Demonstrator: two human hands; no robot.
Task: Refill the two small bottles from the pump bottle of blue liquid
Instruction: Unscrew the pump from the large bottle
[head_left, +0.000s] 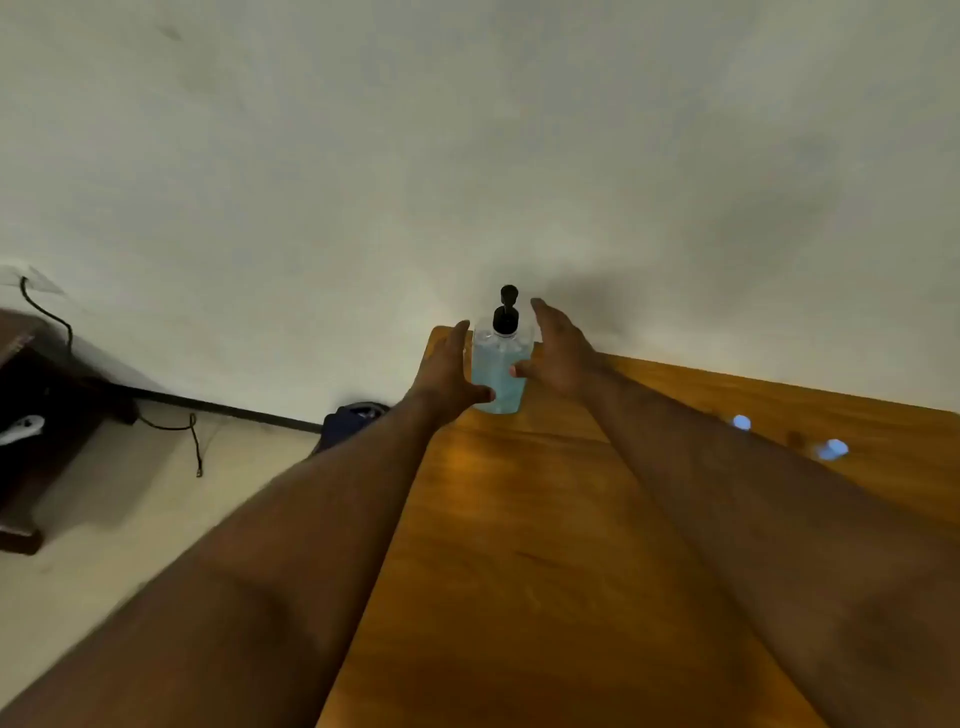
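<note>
A clear pump bottle (497, 371) of blue liquid with a black pump head stands upright at the far left corner of the wooden table (519, 545), close to the wall. My left hand (449, 371) lies against its left side with fingers straight and the thumb across the lower front. My right hand (558, 353) flanks its right side, fingers straight and the thumb tip touching the bottle. Two small bottles, one (741, 422) nearer the wall and one (831, 449) further right, show as blurred pale blue shapes on the table at the right.
The table's left edge runs diagonally from the bottle towards me, with pale floor beyond it. A dark bag (356, 415) sits on the floor by the table corner. Dark furniture (47, 415) and a hanging black cable (195, 441) are at the far left.
</note>
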